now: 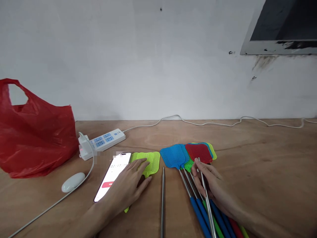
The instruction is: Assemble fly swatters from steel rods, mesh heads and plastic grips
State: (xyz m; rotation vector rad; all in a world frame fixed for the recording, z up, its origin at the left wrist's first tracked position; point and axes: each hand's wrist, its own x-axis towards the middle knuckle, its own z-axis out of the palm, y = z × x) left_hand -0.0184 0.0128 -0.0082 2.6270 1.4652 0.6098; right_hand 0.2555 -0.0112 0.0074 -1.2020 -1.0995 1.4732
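My left hand rests with fingers apart over a yellow-green fly swatter head, covering part of it and the lower edge of a phone. In my right hand, thumb and fingers close on the upper end of a thin metal rod, which slants down toward me. Beneath that hand lies a fanned pile of fly swatters: a blue head, a red head, and green and yellow ones partly covered. Their handles run toward me. Between my hands lies another metal rod.
A red plastic bag stands at the left. Near it are a white power strip, a white mouse-like oval object and a cable. Another thin cable runs along the wall at the back of the wooden table.
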